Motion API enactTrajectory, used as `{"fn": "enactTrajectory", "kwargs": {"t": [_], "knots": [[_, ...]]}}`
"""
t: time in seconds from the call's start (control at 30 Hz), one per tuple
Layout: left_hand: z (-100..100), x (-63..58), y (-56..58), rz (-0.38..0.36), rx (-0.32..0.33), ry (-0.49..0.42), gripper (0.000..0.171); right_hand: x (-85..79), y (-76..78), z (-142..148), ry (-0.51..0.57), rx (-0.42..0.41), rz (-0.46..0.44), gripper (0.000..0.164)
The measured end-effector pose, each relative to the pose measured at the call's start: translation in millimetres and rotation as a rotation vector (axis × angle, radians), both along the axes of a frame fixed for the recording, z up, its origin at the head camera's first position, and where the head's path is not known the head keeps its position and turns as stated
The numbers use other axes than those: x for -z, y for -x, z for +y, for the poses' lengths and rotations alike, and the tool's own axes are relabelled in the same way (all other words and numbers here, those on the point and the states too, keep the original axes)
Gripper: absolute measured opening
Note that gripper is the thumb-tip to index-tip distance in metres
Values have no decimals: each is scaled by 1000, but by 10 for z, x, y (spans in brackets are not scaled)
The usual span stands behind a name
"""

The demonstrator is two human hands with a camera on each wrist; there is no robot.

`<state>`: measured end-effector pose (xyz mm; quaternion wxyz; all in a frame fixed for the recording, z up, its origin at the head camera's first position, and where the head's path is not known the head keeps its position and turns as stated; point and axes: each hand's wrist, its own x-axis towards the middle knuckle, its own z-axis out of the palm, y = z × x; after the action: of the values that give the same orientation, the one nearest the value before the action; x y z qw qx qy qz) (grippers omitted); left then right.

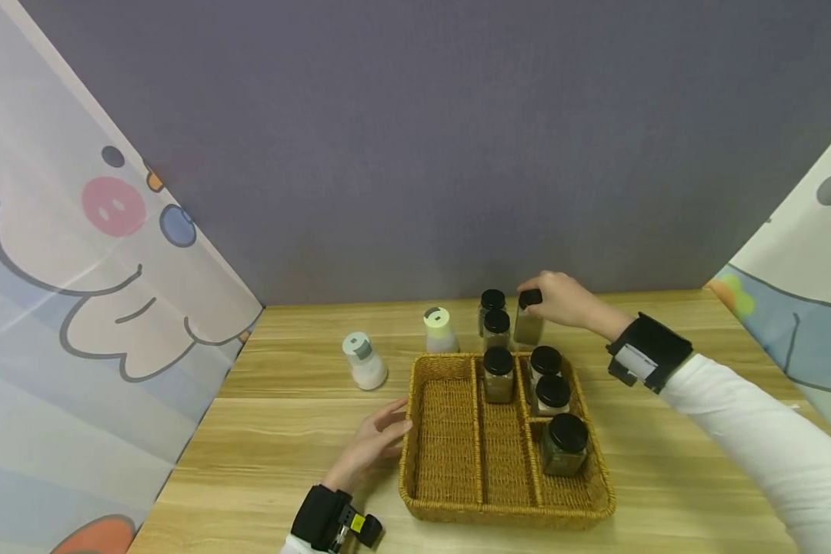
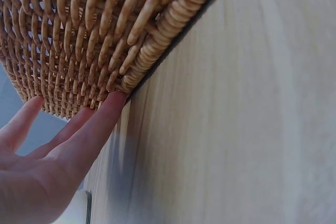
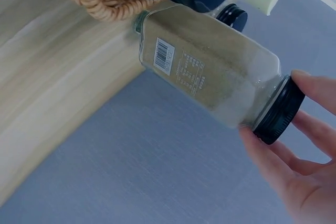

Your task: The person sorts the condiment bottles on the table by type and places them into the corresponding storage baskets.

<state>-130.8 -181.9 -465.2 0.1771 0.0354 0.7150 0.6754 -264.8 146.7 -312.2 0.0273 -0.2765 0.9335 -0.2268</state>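
My right hand pinches the black lid of a tall glass spice jar between thumb and fingers. Pale brown powder fills much of this jar, and a barcode label shows on its side. It stands behind the back right part of the wicker basket. My left hand touches the basket's left wall with extended fingertips, low near the table. Inside the basket, one jar is in the middle section, two white-filled jars sit back right, and a squat jar stands front right.
Two more black-lidded jars stand behind the basket, left of the held one. A green-capped shaker and a white bottle with a pale cap are on the wooden table. A grey wall rises at the back.
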Motion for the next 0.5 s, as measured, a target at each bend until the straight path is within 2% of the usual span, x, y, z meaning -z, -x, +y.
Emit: {"fn": "enactTrajectory", "kwargs": {"t": [0.5], "knots": [[-10,12,6,-3,-2,9,63,-183,-104,-14,-49,-17,20,39]]}}
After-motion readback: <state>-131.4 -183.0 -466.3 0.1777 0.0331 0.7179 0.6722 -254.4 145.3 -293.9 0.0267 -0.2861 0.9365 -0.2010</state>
